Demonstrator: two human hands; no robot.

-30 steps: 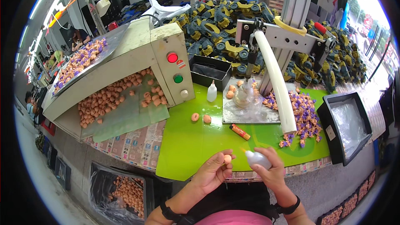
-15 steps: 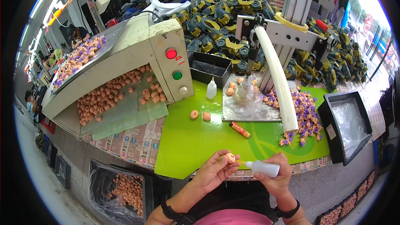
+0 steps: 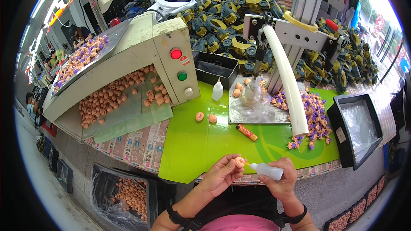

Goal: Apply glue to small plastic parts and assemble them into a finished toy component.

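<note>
Between its fingertips, my left hand (image 3: pixel 222 174) pinches a small peach-coloured doll head (image 3: pixel 239 162). A white squeeze bottle (image 3: pixel 269 171) is gripped in my right hand (image 3: pixel 283 180), its yellowish nozzle pointing left and reaching the head. Whether any liquid comes out is too small to tell. Two more heads (image 3: pixel 206 117) lie farther off on the green mat (image 3: pixel 188 145). An orange-red tube (image 3: pixel 246 132) lies on the mat beyond my hands. A second squeeze bottle (image 3: pixel 217 90) stands upright near the metal plate (image 3: pixel 265 117).
On the left stands a cream machine (image 3: pixel 171 38) with many heads in its opening. A lever press (image 3: pixel 284 77) rises at the right, beside a pile of purple-and-peach figures (image 3: pixel 314 115). Black bins (image 3: pixel 355 124) flank the table; yellow-and-grey toy vehicles (image 3: pixel 222 21) are heaped behind.
The doll head has been turned in my left fingers and now shows another side. My right hand has brought the bottle slightly left, its nozzle closer to the head.
</note>
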